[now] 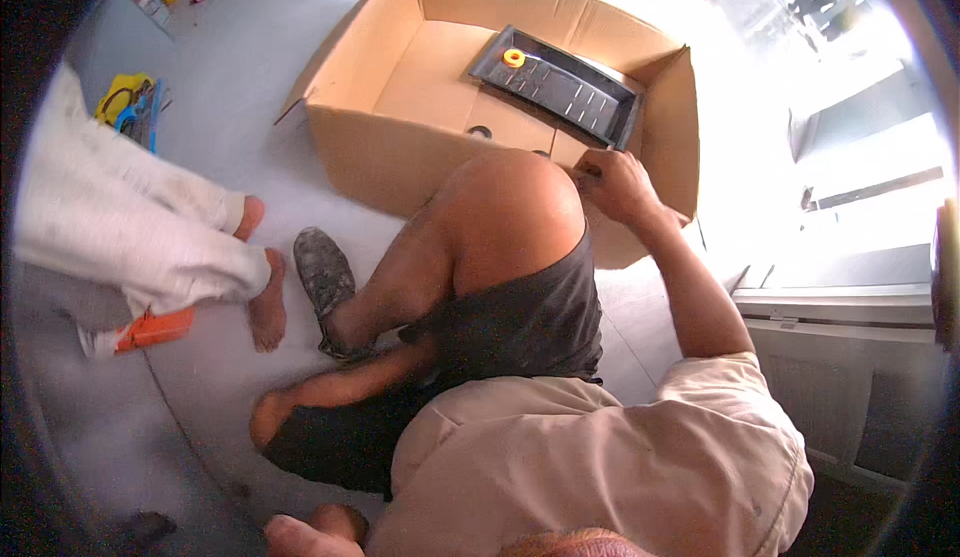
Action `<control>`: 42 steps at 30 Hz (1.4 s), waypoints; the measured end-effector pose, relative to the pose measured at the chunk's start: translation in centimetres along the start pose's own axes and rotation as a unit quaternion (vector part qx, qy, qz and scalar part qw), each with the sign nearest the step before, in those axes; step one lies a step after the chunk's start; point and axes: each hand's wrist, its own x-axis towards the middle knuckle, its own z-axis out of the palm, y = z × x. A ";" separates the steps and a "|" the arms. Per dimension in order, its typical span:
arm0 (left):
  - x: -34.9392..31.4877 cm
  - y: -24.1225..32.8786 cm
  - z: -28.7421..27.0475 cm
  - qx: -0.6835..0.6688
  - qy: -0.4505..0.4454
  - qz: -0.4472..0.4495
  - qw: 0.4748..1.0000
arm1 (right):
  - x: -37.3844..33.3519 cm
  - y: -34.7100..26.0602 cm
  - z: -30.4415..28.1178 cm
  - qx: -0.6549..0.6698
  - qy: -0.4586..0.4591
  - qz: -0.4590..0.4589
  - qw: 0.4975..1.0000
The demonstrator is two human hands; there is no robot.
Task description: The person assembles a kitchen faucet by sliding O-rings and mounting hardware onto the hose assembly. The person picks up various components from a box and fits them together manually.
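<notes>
My right hand (622,185) is at the near rim of a large open cardboard box (370,157), beside my raised knee. Its fingers are curled together around a small dark thing that I cannot make out. Inside the box, a black ribbed paint tray (560,92) leans tilted toward the right side. A small orange-yellow ring (514,58), like a roll of tape, lies in the tray. Two dark round shapes show on the box bottom, partly behind the near wall. At the lower edge, my left hand (318,532) is cut off, and its fingers do not show clearly.
Another person in white trousers (130,217) stands barefoot at the left. An orange-and-white object (155,332) lies near those feet. Yellow and blue items (130,107) are on the floor farther back. A white panelled unit (830,357) stands under a bright window at the right.
</notes>
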 end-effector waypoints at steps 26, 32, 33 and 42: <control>7.4 -2.6 12.5 -0.069 -0.166 -0.157 0.971 | 15.0 6.6 11.6 -0.110 -0.351 -0.229 0.901; 7.5 -1.9 12.0 -0.074 -0.155 -0.149 0.974 | 20.7 2.3 15.9 -0.017 -0.223 -0.234 0.946; 7.6 -1.8 11.9 -0.077 -0.153 -0.143 0.975 | 21.1 1.9 17.3 -0.029 -0.212 -0.242 0.946; 8.2 -0.8 11.2 -0.123 -0.154 -0.122 0.973 | 23.2 3.6 17.3 0.220 -0.306 -0.106 0.920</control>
